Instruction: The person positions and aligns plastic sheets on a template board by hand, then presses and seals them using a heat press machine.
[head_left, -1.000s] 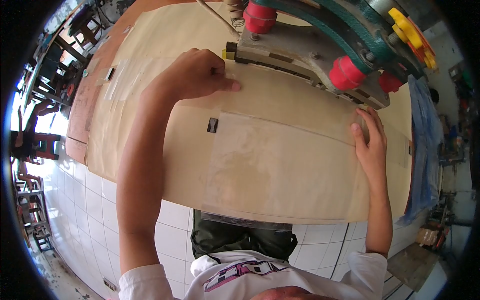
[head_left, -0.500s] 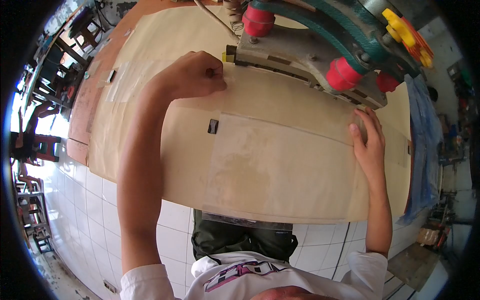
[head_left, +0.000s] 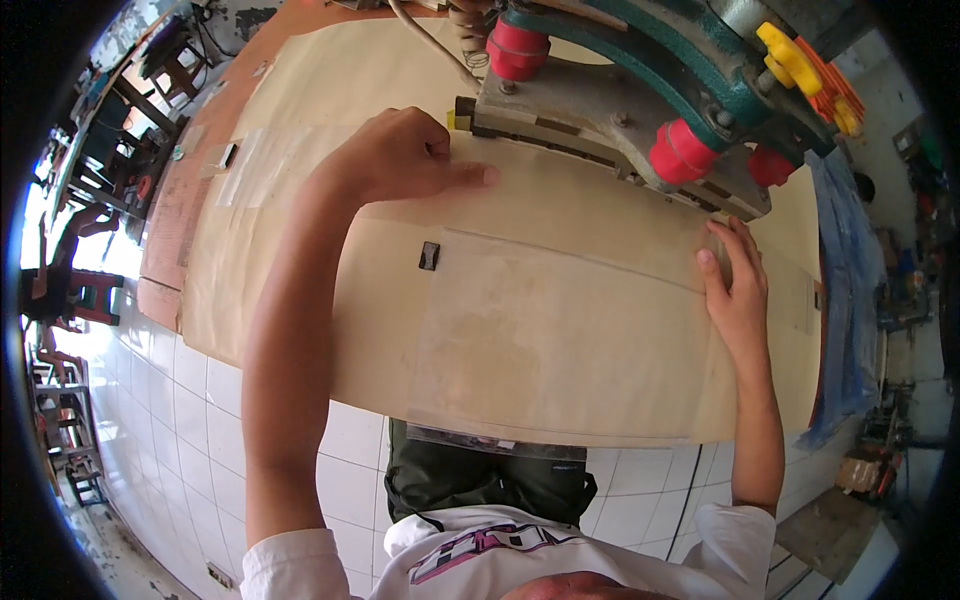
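My left hand (head_left: 405,155) is over the upper part of the tan-covered worktable (head_left: 370,330), near the left end of a heavy machine head (head_left: 590,115). Its fingers are curled in, while the thumb points right along the surface; whatever they may hold is hidden. My right hand (head_left: 737,285) lies with fingers apart at the upper right corner of a clear plastic sheet (head_left: 570,340), just below the machine's right end. A small dark piece (head_left: 429,256) sits at the sheet's upper left corner.
Red mounts (head_left: 685,150), a green frame and a yellow knob (head_left: 790,57) belong to the machine overhead. More clear film (head_left: 270,165) is taped at the left. Blue plastic sheeting (head_left: 850,290) hangs at the table's right edge. Stools (head_left: 95,295) stand farther left.
My left hand has shifted slightly right, and its thumb now stretches out from the curled fingers. My right hand has stayed almost in place.
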